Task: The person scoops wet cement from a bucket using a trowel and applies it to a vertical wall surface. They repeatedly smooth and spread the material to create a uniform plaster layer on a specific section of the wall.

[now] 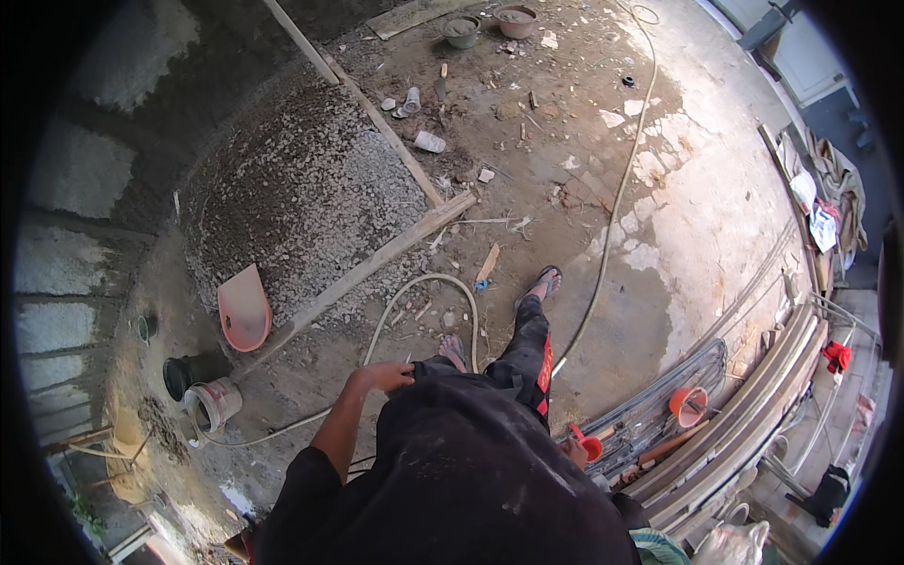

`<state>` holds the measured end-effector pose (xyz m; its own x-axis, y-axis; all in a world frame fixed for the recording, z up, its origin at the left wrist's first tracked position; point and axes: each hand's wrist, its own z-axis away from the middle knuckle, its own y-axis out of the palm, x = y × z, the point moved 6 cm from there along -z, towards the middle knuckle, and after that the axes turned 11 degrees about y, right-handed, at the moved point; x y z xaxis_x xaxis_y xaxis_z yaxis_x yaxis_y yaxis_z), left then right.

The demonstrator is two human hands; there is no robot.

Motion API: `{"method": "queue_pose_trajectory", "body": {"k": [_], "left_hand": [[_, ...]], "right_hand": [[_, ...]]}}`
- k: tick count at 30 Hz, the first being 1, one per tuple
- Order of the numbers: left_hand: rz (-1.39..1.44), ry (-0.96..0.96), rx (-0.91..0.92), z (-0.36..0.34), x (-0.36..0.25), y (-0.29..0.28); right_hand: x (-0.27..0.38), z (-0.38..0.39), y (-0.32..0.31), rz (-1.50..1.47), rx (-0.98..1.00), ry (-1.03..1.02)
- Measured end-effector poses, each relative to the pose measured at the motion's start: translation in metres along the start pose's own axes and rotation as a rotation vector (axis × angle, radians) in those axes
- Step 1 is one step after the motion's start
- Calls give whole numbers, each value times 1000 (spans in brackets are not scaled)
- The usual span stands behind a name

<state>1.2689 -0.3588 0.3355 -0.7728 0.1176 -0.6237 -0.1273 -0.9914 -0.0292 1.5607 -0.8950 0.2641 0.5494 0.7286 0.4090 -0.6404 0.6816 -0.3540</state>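
My left hand (382, 375) is at my waist beside the dark clothing, fingers curled; what they hold, if anything, is unclear. My right hand (574, 451) is low by my right hip, closed on a red plastic dipper (588, 446), partly hidden by my dark shirt. A beige hose (426, 279) loops on the dirty ground round the front of my sandalled feet. Left of that lie a gravel patch (282, 179) edged by wooden boards (377, 266) and a pink scoop-shaped tray (243, 309).
A white bucket (226, 402) and dark bucket (181, 377) stand left. Two basins (517, 21) with material sit ahead among rubble. Right are metal rods (687, 367), stacked planks (730, 438), an orange container (687, 405) and piled cloths (843, 202). A block wall (71, 259) rises left.
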Motion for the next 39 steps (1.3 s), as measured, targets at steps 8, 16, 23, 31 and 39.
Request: {"method": "queue_pose_trajectory", "body": {"k": [8, 16, 23, 31, 39], "left_hand": [[7, -112, -86, -39, -153, -52], [-76, 92, -634, -89, -235, -101], [515, 100, -601, -134, -326, -172], [469, 204, -448, -226, -366, -301], [-249, -186, -643, -263, -447, -399]], "right_hand": [[158, -142, -47, -242, 51, 336], [452, -232, -155, -181, 14, 34], [563, -286, -202, -231, -67, 76], [574, -292, -150, -207, 1, 192], [526, -336, -137, -292, 31, 410]]}}
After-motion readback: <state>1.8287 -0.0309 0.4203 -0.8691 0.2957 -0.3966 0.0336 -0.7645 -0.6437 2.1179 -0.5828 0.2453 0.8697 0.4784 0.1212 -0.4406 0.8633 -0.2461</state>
